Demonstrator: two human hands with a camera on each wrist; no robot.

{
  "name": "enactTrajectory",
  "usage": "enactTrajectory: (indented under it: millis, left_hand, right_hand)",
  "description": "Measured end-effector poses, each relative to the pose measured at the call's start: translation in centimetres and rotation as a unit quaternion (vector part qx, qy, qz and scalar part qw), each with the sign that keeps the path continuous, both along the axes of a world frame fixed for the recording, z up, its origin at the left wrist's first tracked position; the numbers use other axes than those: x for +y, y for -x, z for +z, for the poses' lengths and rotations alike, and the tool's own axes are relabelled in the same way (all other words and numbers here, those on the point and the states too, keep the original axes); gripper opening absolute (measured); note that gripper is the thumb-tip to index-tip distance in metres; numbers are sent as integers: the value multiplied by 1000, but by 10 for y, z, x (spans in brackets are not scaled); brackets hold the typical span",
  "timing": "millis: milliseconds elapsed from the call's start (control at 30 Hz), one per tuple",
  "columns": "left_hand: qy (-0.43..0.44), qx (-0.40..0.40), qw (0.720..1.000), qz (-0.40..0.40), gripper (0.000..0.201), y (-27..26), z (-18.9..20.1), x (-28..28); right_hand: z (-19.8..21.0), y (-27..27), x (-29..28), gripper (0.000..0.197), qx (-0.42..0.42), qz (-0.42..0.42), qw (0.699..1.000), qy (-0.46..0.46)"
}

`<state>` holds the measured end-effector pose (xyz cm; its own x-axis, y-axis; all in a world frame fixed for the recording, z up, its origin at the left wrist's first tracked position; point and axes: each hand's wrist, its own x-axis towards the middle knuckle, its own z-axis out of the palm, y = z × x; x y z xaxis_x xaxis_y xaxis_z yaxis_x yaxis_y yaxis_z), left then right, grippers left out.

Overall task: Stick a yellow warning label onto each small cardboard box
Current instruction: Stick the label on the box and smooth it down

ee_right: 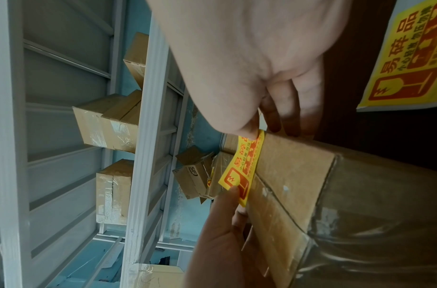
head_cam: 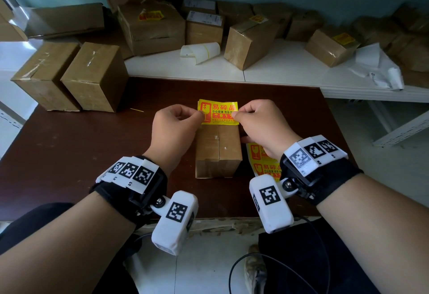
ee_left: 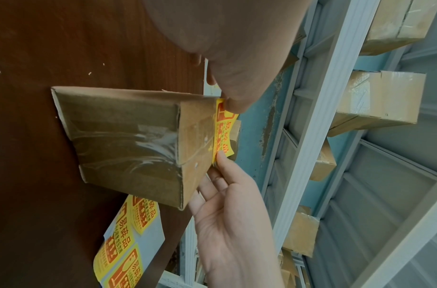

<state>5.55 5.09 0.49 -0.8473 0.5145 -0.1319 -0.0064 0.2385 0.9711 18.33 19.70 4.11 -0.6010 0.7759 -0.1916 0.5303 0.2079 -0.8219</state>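
Note:
A small taped cardboard box (head_cam: pixel 218 152) lies on the dark brown table (head_cam: pixel 69 154), straight ahead of me. Over its far end I hold a yellow warning label (head_cam: pixel 218 112) with red print. My left hand (head_cam: pixel 201 114) pinches the label's left edge and my right hand (head_cam: pixel 235 114) pinches its right edge. In the left wrist view the label (ee_left: pixel 223 128) stands at the far top edge of the box (ee_left: pixel 138 140). The right wrist view shows the same label (ee_right: pixel 242 167) bowed against that box (ee_right: pixel 311 185) edge. A sheet of more labels (head_cam: pixel 262 159) lies right of the box, partly under my right wrist.
Two plain boxes (head_cam: pixel 69 75) stand at the table's far left. On the white shelf (head_cam: pixel 278 70) behind are several boxes, some with yellow labels (head_cam: pixel 151 29), plus a curled white backing strip (head_cam: pixel 200 52) and crumpled white paper (head_cam: pixel 376 68).

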Motion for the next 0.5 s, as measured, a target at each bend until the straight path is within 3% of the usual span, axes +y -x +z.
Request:
enactTrajectory:
  millis: [500]
  left_hand:
    - [-3,-20,1000,-5,15,2,4,1]
  right_hand:
    - [0,0,-1,14,6,5,1000,-9]
